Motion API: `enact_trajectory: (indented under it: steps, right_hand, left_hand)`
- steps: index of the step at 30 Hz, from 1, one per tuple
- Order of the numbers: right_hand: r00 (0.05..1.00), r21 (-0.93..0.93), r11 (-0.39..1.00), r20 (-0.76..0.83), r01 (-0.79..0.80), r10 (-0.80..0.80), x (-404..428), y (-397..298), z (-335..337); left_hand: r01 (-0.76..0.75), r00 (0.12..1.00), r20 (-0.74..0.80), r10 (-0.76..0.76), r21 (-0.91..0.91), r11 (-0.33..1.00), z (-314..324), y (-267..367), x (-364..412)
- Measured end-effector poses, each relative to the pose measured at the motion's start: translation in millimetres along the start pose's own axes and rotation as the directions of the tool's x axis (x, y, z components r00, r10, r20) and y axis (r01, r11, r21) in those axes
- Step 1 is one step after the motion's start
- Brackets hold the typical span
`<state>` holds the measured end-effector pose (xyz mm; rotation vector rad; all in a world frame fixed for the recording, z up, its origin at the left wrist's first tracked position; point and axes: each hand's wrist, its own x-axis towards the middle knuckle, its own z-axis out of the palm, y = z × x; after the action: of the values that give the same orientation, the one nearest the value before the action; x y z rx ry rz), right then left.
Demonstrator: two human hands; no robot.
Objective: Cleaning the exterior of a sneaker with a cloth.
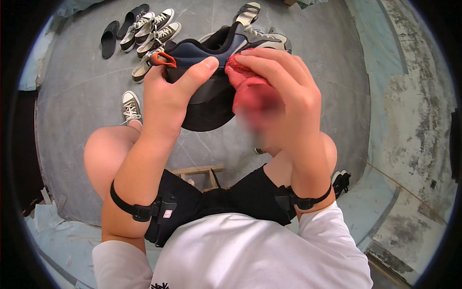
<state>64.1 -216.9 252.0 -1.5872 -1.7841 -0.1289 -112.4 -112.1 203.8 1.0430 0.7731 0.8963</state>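
My left hand point(169, 86) grips the heel of a dark blue and black sneaker point(213, 104), with its thumb along the side below the collar. An orange pull loop point(163, 59) stands out at the heel, beside that hand. The shoe is lifted before me and lies on its side, its toe hidden or blending with things behind. In my right hand point(288, 79) is a bunched red cloth point(247, 76), pressed against the shoe's side. Part of the cloth and of this hand is blurred. Grey sneakers with pale laces point(263, 36) show just beyond the cloth.
Several black-and-white canvas sneakers point(158, 36) and a pair of black slides point(109, 39) lie on the grey floor at the upper left. Dark shoes point(341, 182) stand at the right. Part of a wooden frame point(198, 169) shows between my legs. A stained wall point(415, 108) runs along the right.
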Motion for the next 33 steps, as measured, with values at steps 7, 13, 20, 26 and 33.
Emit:
enact_trajectory:
  steps: [7,13,20,26,33]
  right_hand:
    - [0.985,-0.035,0.985,0.017,-0.170,0.170,-2,13,-5]
    - [1.000,-0.021,1.000,0.025,-0.013,0.013,-3,-5,-1]
    - [0.996,-0.109,0.990,0.012,-0.089,0.090,-3,9,-5]
    - [1.000,-0.046,0.999,0.016,0.011,-0.010,-3,-5,1]
    - [1.000,0.139,0.990,0.007,-0.015,0.014,-1,6,-1]
  left_hand:
    - [0.116,0.993,-0.010,-0.117,-0.096,0.989,0,0,-2]
    - [0.070,0.997,0.018,-0.068,-0.119,0.990,-6,-6,1]
    - [0.106,0.992,-0.046,-0.115,-0.169,0.980,5,-3,-3]
    - [0.072,0.997,-0.006,-0.073,-0.130,0.989,1,-1,-2]
    - [0.077,0.997,-0.013,-0.083,-0.239,0.968,11,6,-4]
